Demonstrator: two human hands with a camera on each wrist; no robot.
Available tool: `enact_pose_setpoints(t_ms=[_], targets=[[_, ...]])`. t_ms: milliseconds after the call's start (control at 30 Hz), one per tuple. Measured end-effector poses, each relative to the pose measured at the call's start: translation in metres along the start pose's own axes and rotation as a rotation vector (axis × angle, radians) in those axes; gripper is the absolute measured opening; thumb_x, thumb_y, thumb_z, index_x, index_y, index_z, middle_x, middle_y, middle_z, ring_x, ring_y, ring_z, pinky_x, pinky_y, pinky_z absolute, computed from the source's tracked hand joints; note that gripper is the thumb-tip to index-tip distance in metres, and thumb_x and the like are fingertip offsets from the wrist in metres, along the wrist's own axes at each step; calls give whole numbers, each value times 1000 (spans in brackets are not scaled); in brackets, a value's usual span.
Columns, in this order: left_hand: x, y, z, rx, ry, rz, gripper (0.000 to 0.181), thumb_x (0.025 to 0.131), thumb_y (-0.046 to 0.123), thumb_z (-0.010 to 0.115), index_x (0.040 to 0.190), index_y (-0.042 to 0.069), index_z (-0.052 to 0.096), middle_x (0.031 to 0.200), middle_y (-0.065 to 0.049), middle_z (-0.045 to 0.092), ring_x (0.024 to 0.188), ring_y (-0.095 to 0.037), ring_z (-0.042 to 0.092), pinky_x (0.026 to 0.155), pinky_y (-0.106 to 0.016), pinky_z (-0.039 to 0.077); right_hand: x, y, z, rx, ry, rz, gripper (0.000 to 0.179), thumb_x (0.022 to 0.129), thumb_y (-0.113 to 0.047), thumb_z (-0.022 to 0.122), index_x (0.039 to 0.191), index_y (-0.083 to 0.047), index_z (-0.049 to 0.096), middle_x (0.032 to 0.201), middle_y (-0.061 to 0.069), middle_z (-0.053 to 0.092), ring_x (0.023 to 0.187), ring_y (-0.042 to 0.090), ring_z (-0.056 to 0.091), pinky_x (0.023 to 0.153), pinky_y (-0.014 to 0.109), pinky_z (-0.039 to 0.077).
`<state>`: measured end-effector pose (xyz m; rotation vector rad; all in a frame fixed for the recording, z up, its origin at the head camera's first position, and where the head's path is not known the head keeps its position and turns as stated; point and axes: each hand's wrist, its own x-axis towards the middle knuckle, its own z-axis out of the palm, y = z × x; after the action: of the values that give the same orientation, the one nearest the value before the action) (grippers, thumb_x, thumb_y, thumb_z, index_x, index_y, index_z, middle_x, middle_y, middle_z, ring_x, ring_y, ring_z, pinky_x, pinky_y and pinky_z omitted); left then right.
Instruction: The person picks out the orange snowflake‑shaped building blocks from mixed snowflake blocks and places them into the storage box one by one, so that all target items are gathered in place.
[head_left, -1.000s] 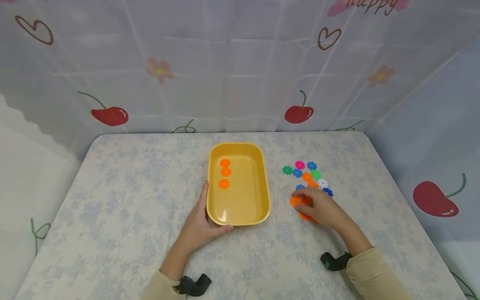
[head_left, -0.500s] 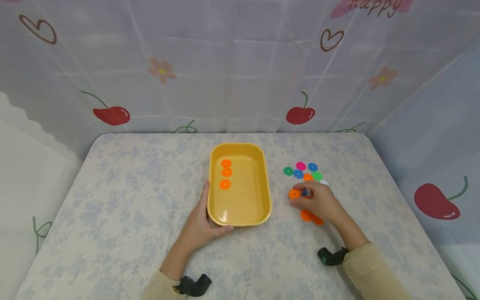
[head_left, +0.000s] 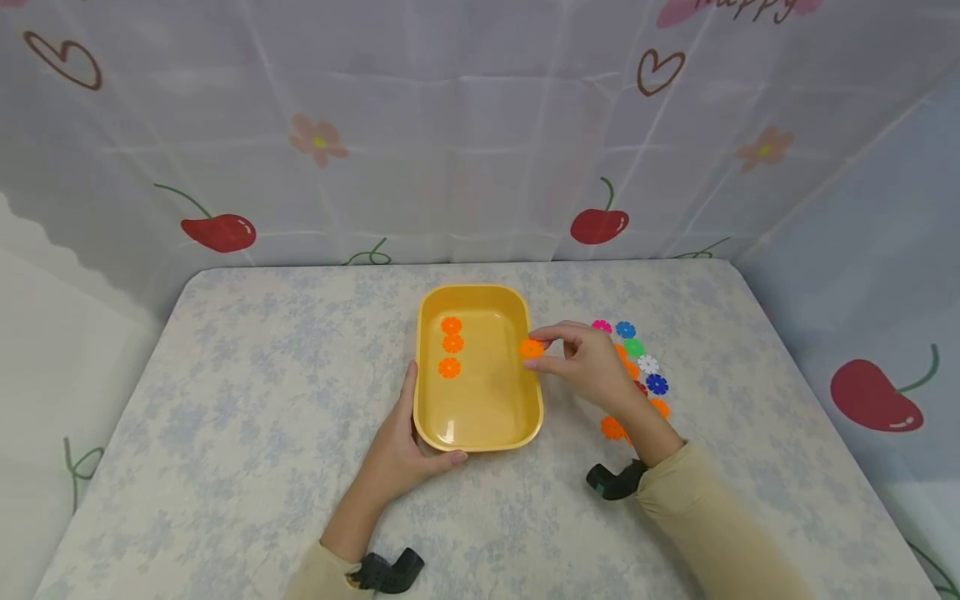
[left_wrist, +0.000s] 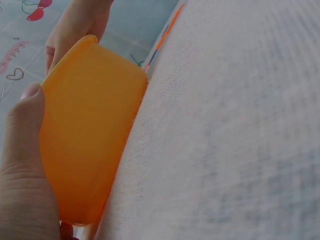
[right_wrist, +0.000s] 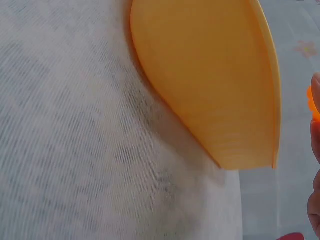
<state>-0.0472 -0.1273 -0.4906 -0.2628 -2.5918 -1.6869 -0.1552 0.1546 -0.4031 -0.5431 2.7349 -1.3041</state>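
My left hand (head_left: 396, 462) holds the near left corner of a yellow rectangular tray (head_left: 495, 396), fingers along its left side and thumb at the near rim. In the left wrist view that thumb (left_wrist: 25, 130) lies against the wall of the tray (left_wrist: 92, 120). Between thumb and forefinger my right hand (head_left: 596, 367) pinches an orange snowflake disc (head_left: 532, 348), which overlaps the tray's right rim in the head view. Three orange discs (head_left: 452, 342) lie in a column inside the tray's left half. In the right wrist view the pinched disc (right_wrist: 312, 102) shows only partly, past the tray.
Right of the tray lie several loose snowflake discs, among them a blue one (head_left: 626, 329), a white one (head_left: 648, 365), a dark blue one (head_left: 657, 383) and an orange one (head_left: 612, 427). My right hand and forearm hide part of this group. A printed curtain (head_left: 480, 167) hangs behind the table.
My right hand picked an orange disc from the loose group and carried it left and away from me to the tray's right rim. The left hand and tray have stayed put.
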Motion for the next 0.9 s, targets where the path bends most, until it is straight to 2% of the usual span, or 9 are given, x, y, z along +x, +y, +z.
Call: enact_pose_setpoints(t_ms=[267, 433, 667, 733, 900], targets=[[1, -1, 0, -8, -7, 3, 134, 70, 45, 89, 161, 26, -7, 168, 6, 10, 149, -18, 30, 115, -52, 33, 14, -29, 33, -102, -76, -113, 37, 77, -38, 84, 109, -20, 76, 93, -7, 68, 76, 16, 53, 65, 26, 48], [0, 0, 0, 2, -14, 4, 133, 71, 45, 89, 161, 23, -7, 168, 4, 10, 147, -18, 34, 114, -51, 35, 20, -38, 54, -241, -129, -229, 36, 77, -36, 85, 106, -18, 77, 92, -6, 70, 86, 16, 63, 78, 30, 54], [-1, 0, -1, 16, -11, 3, 133, 71, 45, 89, 161, 24, -6, 167, 3, 15, 145, -18, 38, 113, -51, 37, 26, -45, 77, -369, -265, -188, 34, 81, -39, 82, 106, -17, 77, 101, -6, 74, 97, 14, 64, 91, 31, 52], [-2, -1, -1, 10, -14, -1, 132, 71, 46, 88, 161, 25, -7, 167, 4, 15, 145, -17, 38, 113, -51, 37, 27, -46, 83, -384, -295, -181, 33, 81, -38, 81, 104, -15, 78, 98, -6, 73, 93, 13, 64, 90, 31, 52], [-2, -2, 0, 5, -20, -14, 132, 72, 47, 88, 161, 26, -7, 166, 5, 14, 145, -17, 38, 112, -52, 37, 28, -44, 96, -405, -320, -138, 35, 79, -41, 83, 100, -15, 77, 88, -9, 67, 81, 9, 60, 77, 26, 51]])
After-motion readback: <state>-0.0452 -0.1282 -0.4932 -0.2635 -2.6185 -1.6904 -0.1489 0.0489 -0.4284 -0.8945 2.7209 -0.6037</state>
